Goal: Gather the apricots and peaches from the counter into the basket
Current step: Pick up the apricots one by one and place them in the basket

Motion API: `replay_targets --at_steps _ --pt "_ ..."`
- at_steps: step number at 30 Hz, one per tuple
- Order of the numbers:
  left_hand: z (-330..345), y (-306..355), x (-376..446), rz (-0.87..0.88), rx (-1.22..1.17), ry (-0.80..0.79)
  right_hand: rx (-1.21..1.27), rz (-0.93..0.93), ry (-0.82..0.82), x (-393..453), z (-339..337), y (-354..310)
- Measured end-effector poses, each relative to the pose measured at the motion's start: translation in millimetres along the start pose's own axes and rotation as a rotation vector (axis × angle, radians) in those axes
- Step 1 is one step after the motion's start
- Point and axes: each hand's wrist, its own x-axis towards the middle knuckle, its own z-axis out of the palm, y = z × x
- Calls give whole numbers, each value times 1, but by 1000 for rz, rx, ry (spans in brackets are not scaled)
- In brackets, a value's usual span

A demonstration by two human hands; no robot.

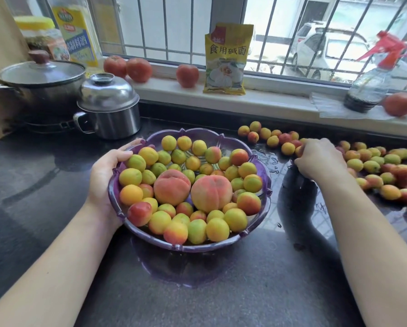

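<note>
The basket [256, 159], centre frame on the table [44, 185] and filled with apricots and two peaches [190, 191], is gripped at its rim by the left hand [105, 178]. At right, loose apricots [374, 166] are grasped by the curled right hand [320, 159].

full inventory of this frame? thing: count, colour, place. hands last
basket: one, purple, counter centre
peaches: two, pink-orange, in basket
apricots in basket: dozens, yellow-green to red
loose apricots: dozens, counter right
counter: dark, wet near the loose fruit
pots: two, steel, lidded, back left
tomatoes: three red on the windowsill, more at its right edge
packet: one, yellow, windowsill
spray bottle: one, red trigger, windowsill right
jar and oil bottle: back left corner
left hand: grips basket rim
right hand: curled over loose apricots
</note>
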Motion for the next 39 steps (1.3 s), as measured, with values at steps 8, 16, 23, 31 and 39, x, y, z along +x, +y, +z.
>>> replay_targets --at_steps 8,16,23,31,39 --pt "3 2 -3 6 27 43 424 -152 122 -10 -32 -24" --pt "6 3 -7 4 43 71 909 -546 -81 -61 -75 -63" --pt "12 0 -11 56 127 75 684 -717 -96 -72 -75 -77" --pt "20 -9 -12 115 281 -17 310 -792 2 -75 -65 -76" --pt "17 -10 -8 127 293 -22 165 -791 -35 -71 -51 -81"
